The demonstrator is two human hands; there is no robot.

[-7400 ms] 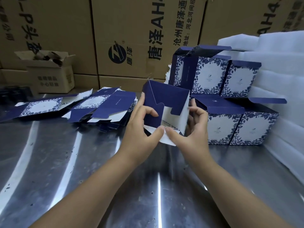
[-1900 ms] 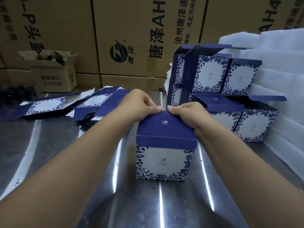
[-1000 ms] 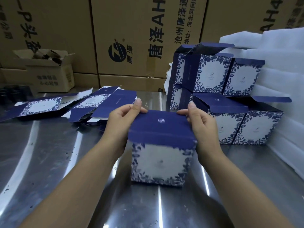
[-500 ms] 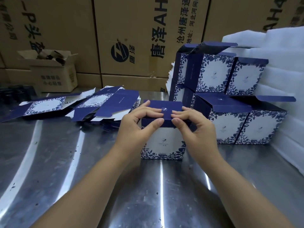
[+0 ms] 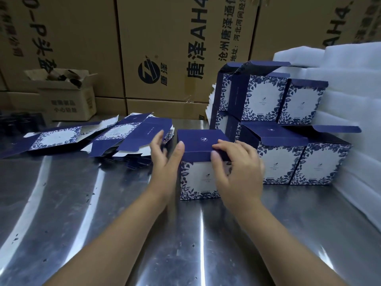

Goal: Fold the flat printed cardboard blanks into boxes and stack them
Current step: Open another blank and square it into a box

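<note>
One folded box [image 5: 204, 178], left fingers [image 5: 158, 140] released beside its left edge, right fingers [image 5: 234, 147] pinching lid edge [image 5: 196, 156]

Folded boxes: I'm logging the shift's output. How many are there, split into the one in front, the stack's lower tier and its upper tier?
Front box: 1
Lower tier boxes: 3
Upper tier boxes: 3
Total: 7
</note>
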